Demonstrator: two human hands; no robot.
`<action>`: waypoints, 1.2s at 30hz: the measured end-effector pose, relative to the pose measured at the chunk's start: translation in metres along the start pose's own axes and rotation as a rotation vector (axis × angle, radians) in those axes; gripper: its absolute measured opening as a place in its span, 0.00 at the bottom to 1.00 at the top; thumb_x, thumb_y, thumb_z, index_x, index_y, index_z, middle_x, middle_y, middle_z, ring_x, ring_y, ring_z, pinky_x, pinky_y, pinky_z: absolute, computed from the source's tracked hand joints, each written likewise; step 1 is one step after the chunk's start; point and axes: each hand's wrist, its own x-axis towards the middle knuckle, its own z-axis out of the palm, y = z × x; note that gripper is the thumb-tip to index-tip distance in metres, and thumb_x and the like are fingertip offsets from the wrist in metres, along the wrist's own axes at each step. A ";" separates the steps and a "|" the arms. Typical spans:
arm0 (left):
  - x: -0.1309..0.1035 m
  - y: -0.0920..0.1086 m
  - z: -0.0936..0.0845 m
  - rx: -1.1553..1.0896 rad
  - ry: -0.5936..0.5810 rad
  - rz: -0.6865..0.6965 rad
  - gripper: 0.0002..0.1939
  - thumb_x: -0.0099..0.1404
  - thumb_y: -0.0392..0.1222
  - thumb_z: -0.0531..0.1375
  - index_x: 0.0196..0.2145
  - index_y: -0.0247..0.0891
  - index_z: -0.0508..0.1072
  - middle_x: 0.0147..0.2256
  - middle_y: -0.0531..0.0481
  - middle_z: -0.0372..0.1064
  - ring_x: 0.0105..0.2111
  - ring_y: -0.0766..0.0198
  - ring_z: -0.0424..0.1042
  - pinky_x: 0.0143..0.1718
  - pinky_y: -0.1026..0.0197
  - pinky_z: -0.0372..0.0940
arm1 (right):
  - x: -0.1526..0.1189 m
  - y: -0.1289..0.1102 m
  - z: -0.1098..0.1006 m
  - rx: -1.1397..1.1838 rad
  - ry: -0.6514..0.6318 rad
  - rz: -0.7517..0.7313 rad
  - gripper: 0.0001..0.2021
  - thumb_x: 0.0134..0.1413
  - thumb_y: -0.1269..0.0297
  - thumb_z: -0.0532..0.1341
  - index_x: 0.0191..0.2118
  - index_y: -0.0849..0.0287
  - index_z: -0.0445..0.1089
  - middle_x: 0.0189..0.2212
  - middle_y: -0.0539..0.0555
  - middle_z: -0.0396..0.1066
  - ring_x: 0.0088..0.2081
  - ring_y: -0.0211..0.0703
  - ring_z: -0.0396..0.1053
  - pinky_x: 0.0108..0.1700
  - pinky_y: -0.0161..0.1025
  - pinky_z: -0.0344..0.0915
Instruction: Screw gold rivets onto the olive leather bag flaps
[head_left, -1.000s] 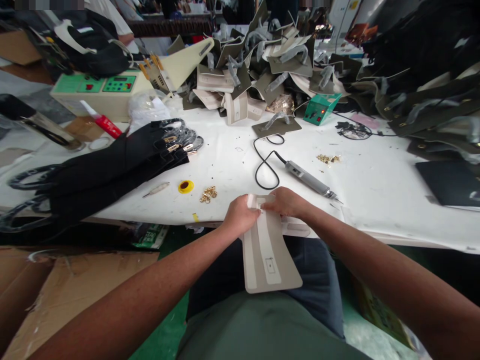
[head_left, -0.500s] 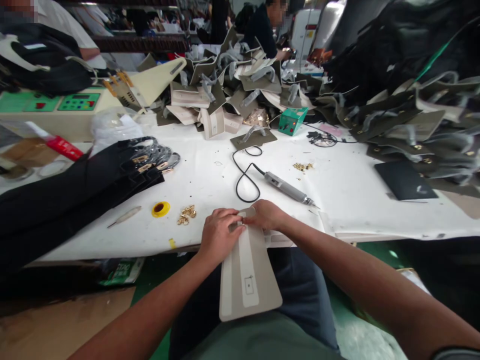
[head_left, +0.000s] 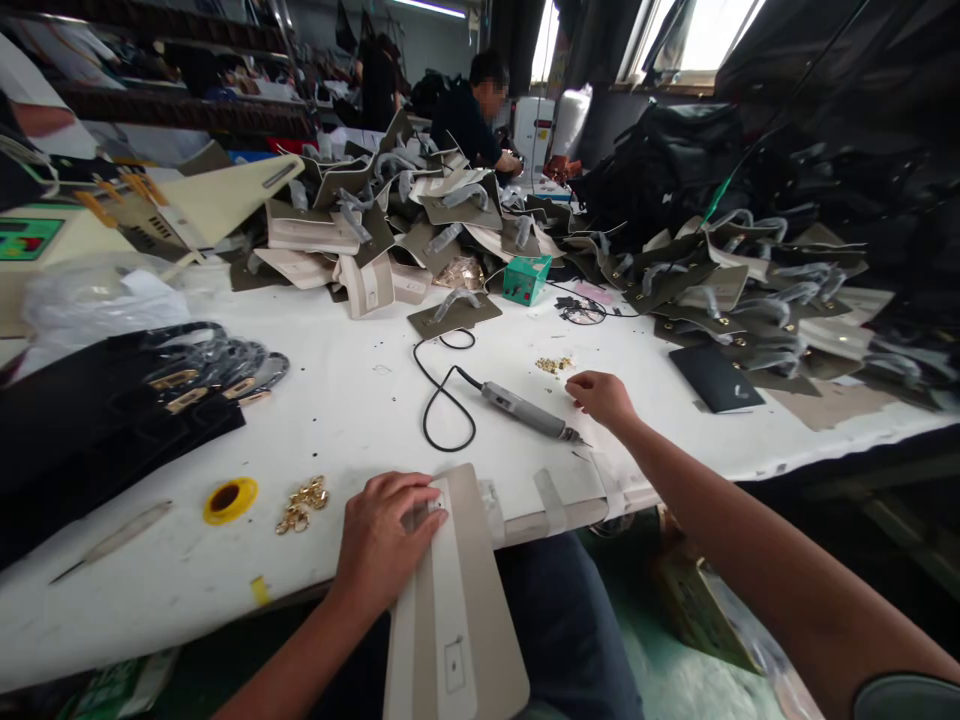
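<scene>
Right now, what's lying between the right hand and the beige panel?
Head view: the grey corded tool lies on the white tabletop between the right hand and the beige panel.

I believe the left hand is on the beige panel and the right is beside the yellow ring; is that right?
No, the head view shows the right hand beside small gold fittings, not the yellow ring; the rest is right.
</scene>
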 end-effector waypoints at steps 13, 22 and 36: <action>-0.001 -0.012 0.007 0.018 0.032 0.014 0.09 0.64 0.49 0.64 0.41 0.55 0.82 0.51 0.55 0.78 0.55 0.47 0.71 0.55 0.42 0.62 | 0.084 0.054 -0.019 -0.245 0.146 0.073 0.21 0.54 0.59 0.64 0.53 0.57 0.79 0.38 0.54 0.80 0.32 0.42 0.71 0.35 0.37 0.62; -0.002 -0.014 0.009 0.006 0.073 0.039 0.09 0.63 0.48 0.64 0.40 0.54 0.83 0.50 0.53 0.79 0.54 0.46 0.71 0.53 0.43 0.62 | 0.097 0.055 -0.021 -0.260 0.116 0.072 0.10 0.49 0.60 0.65 0.35 0.56 0.82 0.27 0.53 0.78 0.29 0.43 0.70 0.31 0.36 0.60; -0.002 -0.013 0.009 0.000 0.035 0.024 0.10 0.65 0.49 0.63 0.42 0.53 0.82 0.51 0.52 0.78 0.55 0.47 0.70 0.55 0.43 0.61 | 0.059 0.041 -0.003 -0.104 0.016 -0.094 0.16 0.57 0.52 0.62 0.41 0.59 0.81 0.28 0.52 0.77 0.29 0.42 0.71 0.31 0.35 0.65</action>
